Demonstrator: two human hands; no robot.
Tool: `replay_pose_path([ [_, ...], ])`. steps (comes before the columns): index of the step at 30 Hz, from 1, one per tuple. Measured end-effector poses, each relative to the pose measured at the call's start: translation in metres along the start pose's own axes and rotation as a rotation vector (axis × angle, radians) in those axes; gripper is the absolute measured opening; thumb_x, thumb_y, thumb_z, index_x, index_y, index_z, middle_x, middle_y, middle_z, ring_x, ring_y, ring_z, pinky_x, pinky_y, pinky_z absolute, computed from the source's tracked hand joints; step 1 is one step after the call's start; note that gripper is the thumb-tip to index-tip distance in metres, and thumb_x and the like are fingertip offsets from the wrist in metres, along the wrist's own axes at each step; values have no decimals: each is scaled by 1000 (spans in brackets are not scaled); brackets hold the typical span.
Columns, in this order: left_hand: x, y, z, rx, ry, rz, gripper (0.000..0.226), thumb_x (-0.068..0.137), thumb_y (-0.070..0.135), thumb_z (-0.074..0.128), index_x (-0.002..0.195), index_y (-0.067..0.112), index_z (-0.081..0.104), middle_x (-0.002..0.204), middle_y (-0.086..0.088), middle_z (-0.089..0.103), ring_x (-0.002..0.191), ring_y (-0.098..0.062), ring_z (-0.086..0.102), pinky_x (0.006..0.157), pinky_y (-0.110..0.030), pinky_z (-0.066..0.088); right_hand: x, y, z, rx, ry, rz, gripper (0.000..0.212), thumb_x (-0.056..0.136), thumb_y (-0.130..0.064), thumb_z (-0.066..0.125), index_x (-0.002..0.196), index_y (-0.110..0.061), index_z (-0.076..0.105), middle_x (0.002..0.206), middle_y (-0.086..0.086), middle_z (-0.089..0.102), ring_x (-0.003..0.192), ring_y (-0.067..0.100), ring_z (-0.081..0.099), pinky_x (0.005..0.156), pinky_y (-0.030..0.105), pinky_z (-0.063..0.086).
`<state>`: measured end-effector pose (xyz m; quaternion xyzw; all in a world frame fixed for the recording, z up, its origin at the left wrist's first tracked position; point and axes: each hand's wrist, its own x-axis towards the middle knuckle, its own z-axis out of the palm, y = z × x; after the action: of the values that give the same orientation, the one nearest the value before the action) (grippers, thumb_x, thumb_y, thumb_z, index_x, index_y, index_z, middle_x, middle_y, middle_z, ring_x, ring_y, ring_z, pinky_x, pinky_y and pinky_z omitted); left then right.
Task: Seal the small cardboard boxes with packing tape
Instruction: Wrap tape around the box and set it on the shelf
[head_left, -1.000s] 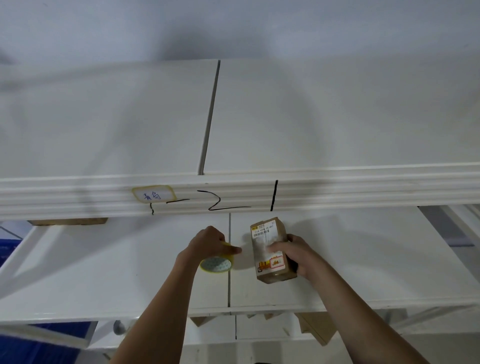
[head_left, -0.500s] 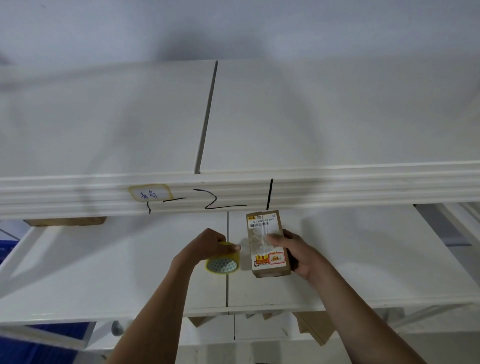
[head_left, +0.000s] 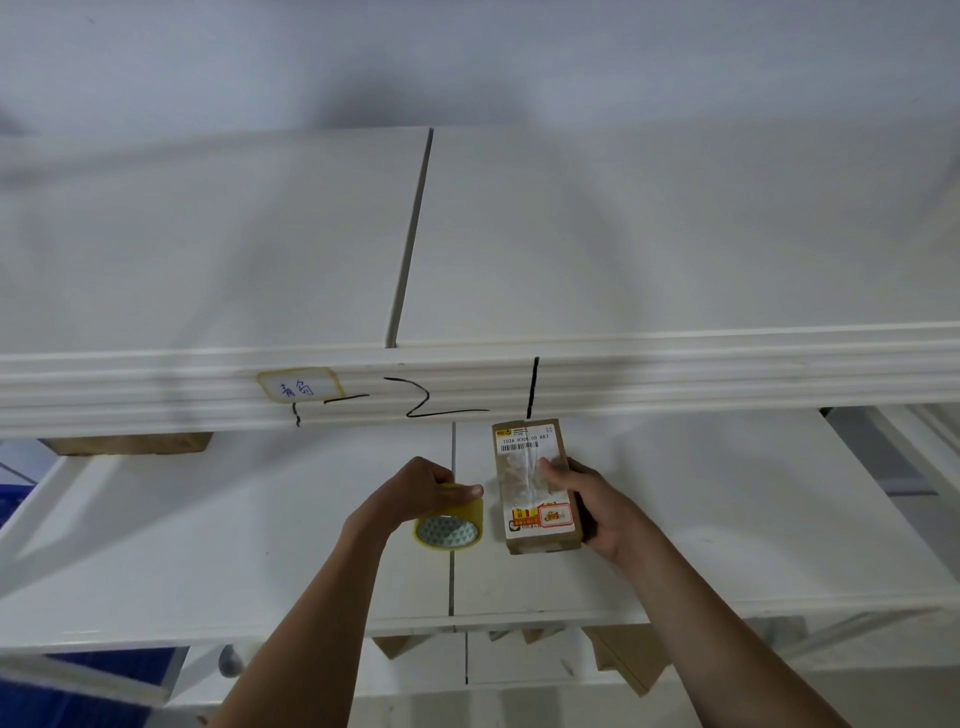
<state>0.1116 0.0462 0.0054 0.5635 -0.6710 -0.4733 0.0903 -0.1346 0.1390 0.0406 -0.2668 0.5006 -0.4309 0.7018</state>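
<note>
The small cardboard box (head_left: 535, 483) lies flat on the white shelf (head_left: 727, 519), just right of the seam between the two shelf boards, with its long axis running away from the person; its upper face carries a white shipping label (head_left: 524, 439) at the far end and a red-and-yellow sticker (head_left: 545, 517) at the near end. The right hand (head_left: 587, 504) grips the box from its right side, fingers curled round the edge and the thumb pressed on the upper face over a glossy, wrinkled patch near the middle; that patch reads as clear tape already laid, though its full extent cannot be told. The left hand (head_left: 415, 493) holds the roll of packing tape (head_left: 449, 522) just beside the box on the left, fingers wrapped over the top of the yellow roll and the thumb extended along its rim toward the box; roll and box are close but apart, and whether a strip of tape bridges the gap cannot be told. Judged from this arrangement, the sealing of this box is under way and not finished: a strip appears to be down in part; drawing out the remainder, cutting it, and pressing it flat are left. More cardboard (head_left: 618, 657) shows on the level below the shelf edge; whether those pieces are boxes awaiting tape cannot be told.
</note>
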Motion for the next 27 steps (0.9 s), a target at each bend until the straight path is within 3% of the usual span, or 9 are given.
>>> replay_pose_path([
  [6, -4, 5, 1, -41, -108, 24, 60, 68, 71, 74, 69, 11, 62, 72, -5, 60, 73, -15, 61, 66, -28, 47, -8, -3, 13, 70, -56, 28, 45, 94, -34, 62, 134, -14, 60, 125, 19, 69, 114, 39, 67, 95, 53, 53],
  [11, -9, 15, 7, -64, -131, 50, 44, 85, 50, 73, 62, 16, 58, 68, 1, 60, 71, -10, 61, 62, -19, 46, -8, -1, 13, 121, -42, 75, 47, 95, -41, 60, 133, -14, 63, 126, 20, 68, 114, 40, 67, 98, 53, 51],
  [15, -11, 17, 8, -88, -125, 74, 43, 86, 49, 73, 65, 13, 59, 70, -2, 59, 70, -10, 60, 62, -20, 45, -4, 0, 8, 141, -58, 118, 47, 96, -44, 59, 133, -15, 64, 130, 21, 66, 120, 41, 63, 107, 58, 45],
  [17, -12, 20, 7, -110, -115, 84, 42, 84, 49, 74, 62, 17, 59, 65, 2, 59, 67, -8, 60, 62, -21, 46, 0, -2, 6, 126, -48, 136, 47, 97, -44, 59, 133, -15, 64, 129, 20, 67, 117, 39, 65, 103, 54, 49],
  [20, -12, 22, 7, -114, -96, 87, 42, 81, 51, 77, 66, 15, 63, 69, -2, 61, 71, -11, 62, 65, -25, 48, 3, -4, 4, 18, -1, 137, 46, 96, -42, 61, 128, -10, 65, 119, 19, 72, 104, 34, 72, 90, 46, 57],
  [23, -10, 22, 10, -101, -37, 59, 40, 77, 50, 81, 71, 13, 68, 77, -3, 70, 80, -16, 69, 69, -29, 55, 8, -2, 3, -208, 126, 59, 47, 95, -41, 65, 122, -3, 67, 106, 15, 76, 98, 31, 74, 89, 47, 59],
  [25, -8, 22, 12, -58, -23, 54, 46, 72, 56, 82, 78, 11, 73, 85, -5, 74, 86, -18, 72, 76, -33, 58, 10, -1, 5, -316, 192, 42, 52, 91, -50, 67, 118, -5, 69, 99, 11, 78, 94, 28, 75, 90, 49, 59],
  [27, -6, 22, 15, -7, 10, 50, 52, 67, 63, 82, 76, 12, 73, 81, -4, 72, 83, -17, 71, 71, -30, 57, 11, -1, 10, -426, 177, 79, 63, 81, -65, 69, 113, -12, 70, 97, 7, 79, 93, 25, 76, 88, 43, 60],
])
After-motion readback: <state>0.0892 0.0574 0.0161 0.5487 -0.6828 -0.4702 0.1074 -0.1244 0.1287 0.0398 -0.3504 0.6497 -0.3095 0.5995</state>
